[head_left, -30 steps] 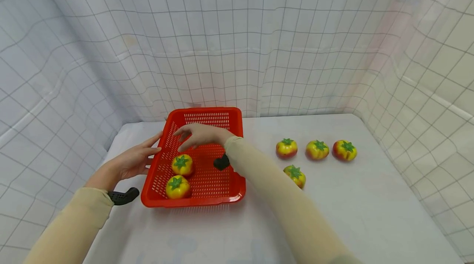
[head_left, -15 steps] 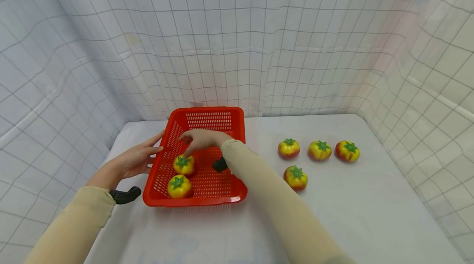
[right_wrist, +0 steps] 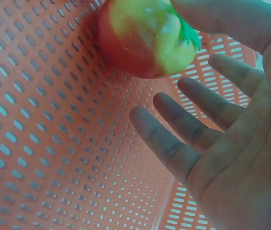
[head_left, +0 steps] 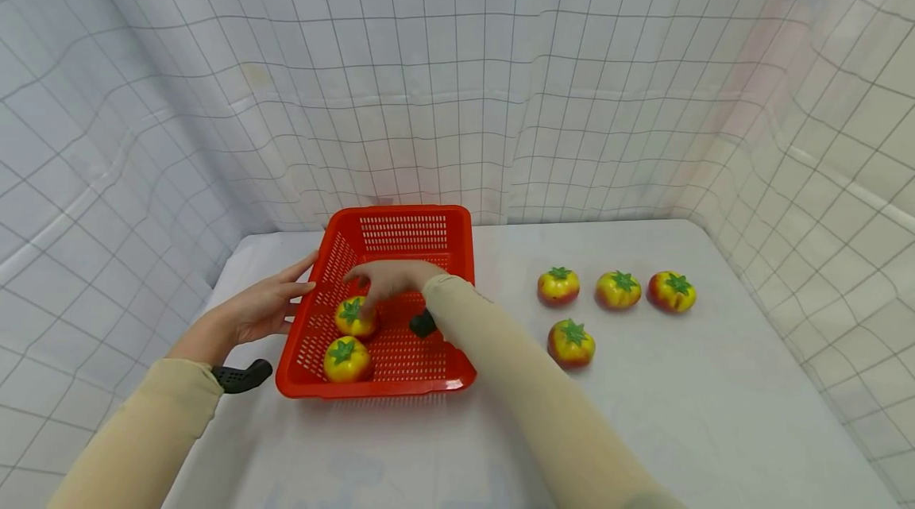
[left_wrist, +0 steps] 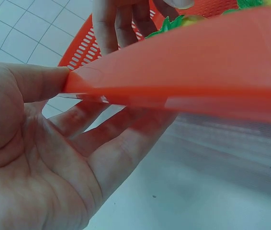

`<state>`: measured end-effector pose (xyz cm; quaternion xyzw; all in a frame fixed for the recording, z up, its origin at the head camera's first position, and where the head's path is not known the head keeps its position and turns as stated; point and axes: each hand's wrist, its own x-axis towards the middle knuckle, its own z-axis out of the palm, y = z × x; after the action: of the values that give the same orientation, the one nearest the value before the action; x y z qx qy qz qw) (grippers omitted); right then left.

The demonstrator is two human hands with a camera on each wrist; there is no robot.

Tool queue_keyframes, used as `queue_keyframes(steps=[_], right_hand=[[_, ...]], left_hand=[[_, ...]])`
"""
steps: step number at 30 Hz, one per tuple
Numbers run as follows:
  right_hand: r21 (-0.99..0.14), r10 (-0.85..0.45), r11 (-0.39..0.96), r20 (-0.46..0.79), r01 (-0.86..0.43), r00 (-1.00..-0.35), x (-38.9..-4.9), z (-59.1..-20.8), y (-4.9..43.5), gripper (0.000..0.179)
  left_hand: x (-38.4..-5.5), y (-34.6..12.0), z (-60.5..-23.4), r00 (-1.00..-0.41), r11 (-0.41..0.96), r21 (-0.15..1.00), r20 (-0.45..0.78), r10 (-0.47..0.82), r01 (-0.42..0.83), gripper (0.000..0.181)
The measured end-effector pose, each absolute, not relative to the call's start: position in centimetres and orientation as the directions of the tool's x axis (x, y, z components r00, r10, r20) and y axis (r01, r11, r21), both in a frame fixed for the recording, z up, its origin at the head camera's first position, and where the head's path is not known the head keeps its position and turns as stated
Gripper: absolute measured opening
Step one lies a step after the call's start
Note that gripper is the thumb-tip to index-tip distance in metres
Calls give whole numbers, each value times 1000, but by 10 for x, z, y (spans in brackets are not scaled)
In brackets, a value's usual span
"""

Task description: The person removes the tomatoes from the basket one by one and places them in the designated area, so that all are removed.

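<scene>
A red perforated plastic basket (head_left: 379, 388) stands on the table, holding two yellow-and-red toy tomatoes with green leaf tops. My left hand (head_left: 260, 310) grips its left rim; the left wrist view has the thumb on top of the rim and the fingers underneath. Inside the basket, my right hand (head_left: 393, 279) hangs over the rear tomato (head_left: 349, 320). In the right wrist view that tomato (right_wrist: 140, 40) lies between the thumb and the spread fingers, which are not closed round it. The front tomato (head_left: 346, 360) sits just nearer the person.
Several more toy tomatoes lie right of the basket: one nearer (head_left: 570, 344), and a back row with a left one (head_left: 557, 287), a middle one (head_left: 617, 291) and a right one (head_left: 672, 293). Gridded white curtains (head_left: 457, 96) enclose the white table (head_left: 686, 406).
My right hand has come down and nearer, from above the basket to the rear tomato. The left hand keeps its place at the rim. The view has shifted slightly.
</scene>
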<state>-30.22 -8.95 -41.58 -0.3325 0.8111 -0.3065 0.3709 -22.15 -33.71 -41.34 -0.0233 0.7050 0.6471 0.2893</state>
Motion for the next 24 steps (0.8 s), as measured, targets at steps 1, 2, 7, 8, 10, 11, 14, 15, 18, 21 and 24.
queue_keyframes(steps=[1, 2, 7, 8, 10, 11, 14, 15, 18, 21, 24], right_hand=[[-743, -767, 592, -401, -311, -501, -302, -416, -90, 75], [-744, -767, 593, -405, -307, -498, -301, -417, -90, 76], [-746, -768, 595, -420, -298, -483, -300, -418, -90, 77], [-745, -768, 597, -423, -299, -481, -299, -419, -90, 77], [-736, -769, 601, -426, -311, -477, -300, -420, -91, 77], [-732, -768, 603, -426, -318, -477, -300, -421, -91, 76], [-717, -766, 612, -431, -333, -478, -300, -423, -92, 76], [-712, -764, 615, -433, -339, -478, -299, -423, -92, 76], [-700, -756, 628, -443, -341, -482, -299, -425, -94, 75], [-689, -750, 637, -450, -346, -484, -298, -426, -95, 75], [-685, -750, 638, -451, -351, -483, -298, -426, -95, 75]], left_hand=[[-222, -337, -414, -831, 161, 899, -438, 342, -408, 71], [-222, -337, -414, -831, 160, 899, -438, 343, -408, 71], [-222, -338, -415, -829, 159, 899, -438, 347, -408, 71], [-222, -338, -415, -829, 159, 899, -439, 348, -409, 72], [-222, -339, -415, -828, 157, 898, -439, 348, -410, 71], [-222, -339, -415, -828, 157, 899, -439, 348, -410, 71], [-222, -339, -415, -829, 158, 899, -437, 348, -408, 71], [-222, -339, -415, -830, 158, 900, -436, 348, -407, 71], [-222, -338, -415, -831, 157, 901, -433, 349, -404, 71], [-221, -338, -415, -831, 158, 902, -432, 350, -402, 71], [-221, -338, -414, -831, 160, 902, -431, 351, -400, 70]])
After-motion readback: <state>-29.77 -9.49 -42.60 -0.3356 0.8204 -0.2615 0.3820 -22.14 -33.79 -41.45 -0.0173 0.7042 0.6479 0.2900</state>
